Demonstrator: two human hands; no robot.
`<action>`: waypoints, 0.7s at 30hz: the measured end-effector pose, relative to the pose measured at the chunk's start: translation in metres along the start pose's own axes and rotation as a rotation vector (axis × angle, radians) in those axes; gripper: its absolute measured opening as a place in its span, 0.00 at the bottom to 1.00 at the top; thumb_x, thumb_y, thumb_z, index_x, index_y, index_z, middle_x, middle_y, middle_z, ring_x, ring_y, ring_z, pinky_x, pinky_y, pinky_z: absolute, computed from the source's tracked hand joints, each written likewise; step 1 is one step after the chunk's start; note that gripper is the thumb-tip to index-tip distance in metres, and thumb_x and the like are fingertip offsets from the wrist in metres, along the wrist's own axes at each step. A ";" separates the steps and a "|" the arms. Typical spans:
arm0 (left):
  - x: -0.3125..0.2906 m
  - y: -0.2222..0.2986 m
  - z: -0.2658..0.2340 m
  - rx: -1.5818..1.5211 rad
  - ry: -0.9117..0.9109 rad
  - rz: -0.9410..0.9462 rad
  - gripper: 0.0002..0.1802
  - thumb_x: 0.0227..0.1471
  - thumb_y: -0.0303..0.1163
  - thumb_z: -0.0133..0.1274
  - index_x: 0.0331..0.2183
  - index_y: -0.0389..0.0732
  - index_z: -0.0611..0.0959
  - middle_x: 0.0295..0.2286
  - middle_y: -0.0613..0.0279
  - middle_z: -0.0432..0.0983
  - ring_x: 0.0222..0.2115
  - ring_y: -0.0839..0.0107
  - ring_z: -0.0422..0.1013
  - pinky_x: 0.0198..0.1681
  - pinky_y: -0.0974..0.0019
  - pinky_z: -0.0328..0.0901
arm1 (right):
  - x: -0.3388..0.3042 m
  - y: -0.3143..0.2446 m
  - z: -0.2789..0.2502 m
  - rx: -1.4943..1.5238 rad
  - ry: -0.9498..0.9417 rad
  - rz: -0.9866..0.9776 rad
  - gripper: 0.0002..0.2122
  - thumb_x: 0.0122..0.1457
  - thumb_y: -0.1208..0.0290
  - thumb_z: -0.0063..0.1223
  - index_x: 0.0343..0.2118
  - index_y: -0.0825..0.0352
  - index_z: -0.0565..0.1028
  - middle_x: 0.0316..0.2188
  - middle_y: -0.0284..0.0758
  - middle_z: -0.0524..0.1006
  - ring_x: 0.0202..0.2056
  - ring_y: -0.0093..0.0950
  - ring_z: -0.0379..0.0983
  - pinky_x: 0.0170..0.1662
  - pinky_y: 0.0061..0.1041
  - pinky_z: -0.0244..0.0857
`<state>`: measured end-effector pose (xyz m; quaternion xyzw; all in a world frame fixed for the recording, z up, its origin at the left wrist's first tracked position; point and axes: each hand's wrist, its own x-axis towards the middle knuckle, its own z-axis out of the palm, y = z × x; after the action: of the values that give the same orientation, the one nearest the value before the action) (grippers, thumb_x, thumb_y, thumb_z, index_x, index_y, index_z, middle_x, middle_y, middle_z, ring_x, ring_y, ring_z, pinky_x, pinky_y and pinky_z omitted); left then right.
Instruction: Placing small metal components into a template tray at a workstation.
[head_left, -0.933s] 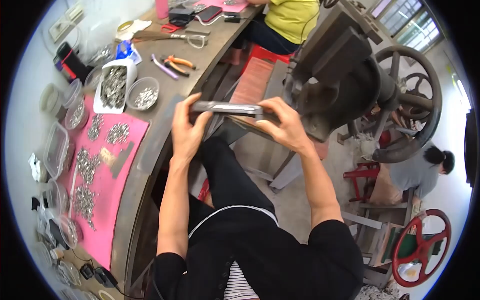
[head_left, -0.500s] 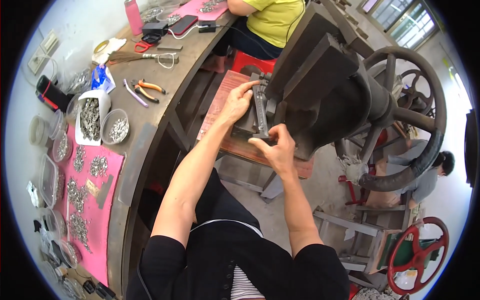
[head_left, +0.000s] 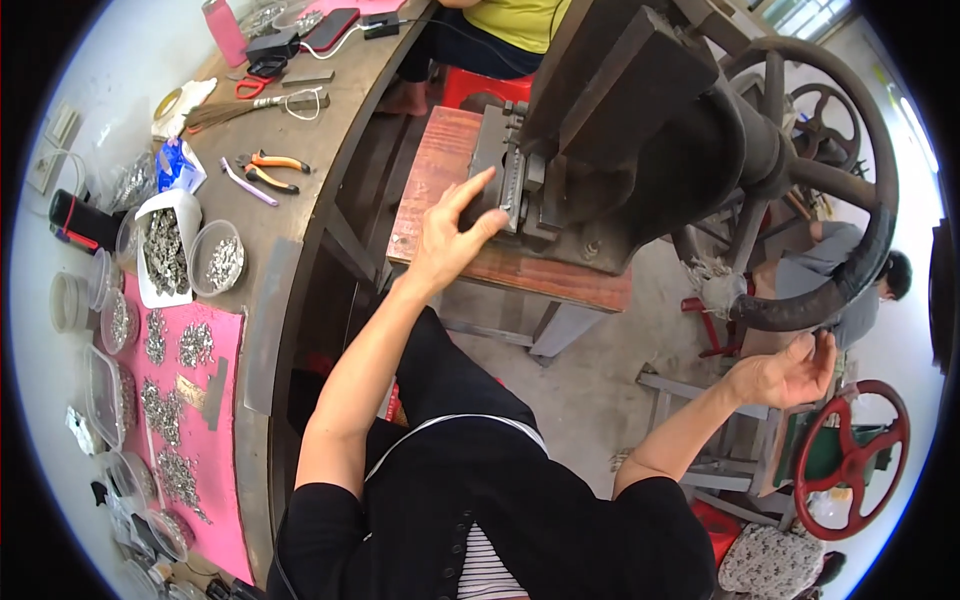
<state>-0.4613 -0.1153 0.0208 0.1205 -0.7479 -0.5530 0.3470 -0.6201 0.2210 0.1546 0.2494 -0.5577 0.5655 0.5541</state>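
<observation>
My left hand (head_left: 452,232) is open, thumb and forefinger spread beside the long metal die (head_left: 512,190) in the bed of a dark hand press. Whether its fingertips touch the die I cannot tell. Well off to the right, my right hand (head_left: 785,372) is raised with loosely curled fingers and nothing visible in them. It is just below the rim of the press's big handwheel (head_left: 880,200), near the rag (head_left: 716,288) tied round that rim. The heavy press body (head_left: 650,130) rises over the die, on a reddish wooden bench (head_left: 430,165).
On the left, a long table (head_left: 340,110) bears pliers (head_left: 270,170), a hand broom (head_left: 240,112), tubs of small metal parts (head_left: 222,262) and a pink mat (head_left: 222,470). A person in yellow (head_left: 510,22) sits beyond; another (head_left: 850,270) is behind the wheel. A red handwheel (head_left: 850,460) stands lower right.
My right hand has left the near end of the die and swung right toward the big wheel. My left hand has drawn back from the die's far end toward its near end.
</observation>
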 end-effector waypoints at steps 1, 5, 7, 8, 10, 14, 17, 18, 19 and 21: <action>-0.007 0.005 0.000 0.079 0.013 0.055 0.31 0.53 0.39 0.64 0.57 0.38 0.78 0.55 0.48 0.74 0.59 0.59 0.69 0.65 0.52 0.57 | -0.002 0.007 -0.004 -0.003 0.004 0.003 0.18 0.61 0.80 0.57 0.52 0.76 0.65 0.49 0.44 0.74 0.49 0.32 0.72 0.54 0.29 0.68; -0.022 0.003 0.010 0.129 0.113 0.181 0.18 0.53 0.32 0.64 0.47 0.40 0.86 0.48 0.50 0.80 0.51 0.59 0.76 0.63 0.50 0.61 | -0.040 0.037 0.010 0.217 -0.163 0.460 0.12 0.63 0.76 0.60 0.46 0.73 0.72 0.35 0.37 0.77 0.35 0.26 0.74 0.45 0.26 0.70; -0.024 0.004 0.015 0.118 0.164 0.209 0.14 0.53 0.29 0.63 0.44 0.41 0.87 0.45 0.52 0.82 0.48 0.59 0.78 0.62 0.51 0.62 | -0.046 0.039 0.011 0.231 -0.127 0.481 0.11 0.62 0.76 0.61 0.44 0.72 0.72 0.35 0.36 0.77 0.34 0.25 0.73 0.43 0.26 0.70; -0.025 0.002 0.015 0.107 0.166 0.211 0.14 0.53 0.29 0.64 0.44 0.41 0.87 0.45 0.52 0.82 0.48 0.59 0.78 0.62 0.51 0.62 | -0.048 0.039 0.013 0.246 -0.093 0.506 0.10 0.62 0.76 0.61 0.42 0.72 0.73 0.34 0.36 0.76 0.33 0.24 0.73 0.41 0.25 0.70; -0.027 -0.001 0.013 0.119 0.176 0.219 0.14 0.52 0.28 0.64 0.43 0.41 0.87 0.44 0.53 0.83 0.48 0.60 0.78 0.61 0.51 0.63 | -0.045 0.037 0.016 0.250 -0.090 0.505 0.09 0.62 0.77 0.61 0.40 0.71 0.72 0.32 0.35 0.76 0.32 0.23 0.72 0.40 0.24 0.70; -0.026 0.003 0.013 0.098 0.213 0.223 0.15 0.53 0.29 0.64 0.44 0.42 0.87 0.45 0.54 0.82 0.49 0.59 0.77 0.61 0.51 0.63 | -0.037 0.038 0.013 0.172 -0.155 0.469 0.08 0.62 0.77 0.61 0.37 0.71 0.71 0.29 0.35 0.76 0.28 0.23 0.72 0.37 0.25 0.70; -0.025 -0.003 0.012 0.173 0.187 0.253 0.16 0.53 0.30 0.64 0.45 0.43 0.87 0.45 0.54 0.82 0.50 0.59 0.76 0.61 0.50 0.62 | -0.027 0.034 0.012 0.106 -0.228 0.425 0.08 0.63 0.76 0.60 0.36 0.71 0.70 0.27 0.36 0.75 0.25 0.23 0.72 0.34 0.25 0.71; -0.025 -0.005 0.011 0.191 0.178 0.268 0.15 0.53 0.29 0.63 0.45 0.43 0.87 0.45 0.55 0.82 0.49 0.59 0.76 0.61 0.51 0.62 | -0.022 0.031 0.012 0.072 -0.274 0.412 0.09 0.63 0.76 0.60 0.36 0.71 0.70 0.26 0.36 0.75 0.24 0.23 0.72 0.33 0.25 0.71; -0.026 -0.007 0.010 0.209 0.170 0.283 0.15 0.53 0.29 0.63 0.44 0.43 0.87 0.45 0.55 0.82 0.49 0.59 0.76 0.61 0.51 0.62 | -0.017 0.028 0.013 0.074 -0.277 0.411 0.09 0.63 0.76 0.60 0.36 0.71 0.70 0.26 0.36 0.75 0.24 0.23 0.72 0.33 0.25 0.71; -0.027 -0.008 0.005 0.225 0.158 0.288 0.18 0.53 0.30 0.64 0.47 0.41 0.86 0.47 0.53 0.81 0.51 0.59 0.76 0.61 0.51 0.62 | -0.005 0.023 0.015 0.029 -0.295 0.425 0.09 0.63 0.75 0.61 0.35 0.71 0.69 0.24 0.36 0.75 0.23 0.23 0.72 0.31 0.24 0.71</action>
<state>-0.4465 -0.0989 0.0019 0.0933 -0.7848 -0.3994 0.4647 -0.6445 0.2108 0.1457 0.2143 -0.6644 0.6344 0.3318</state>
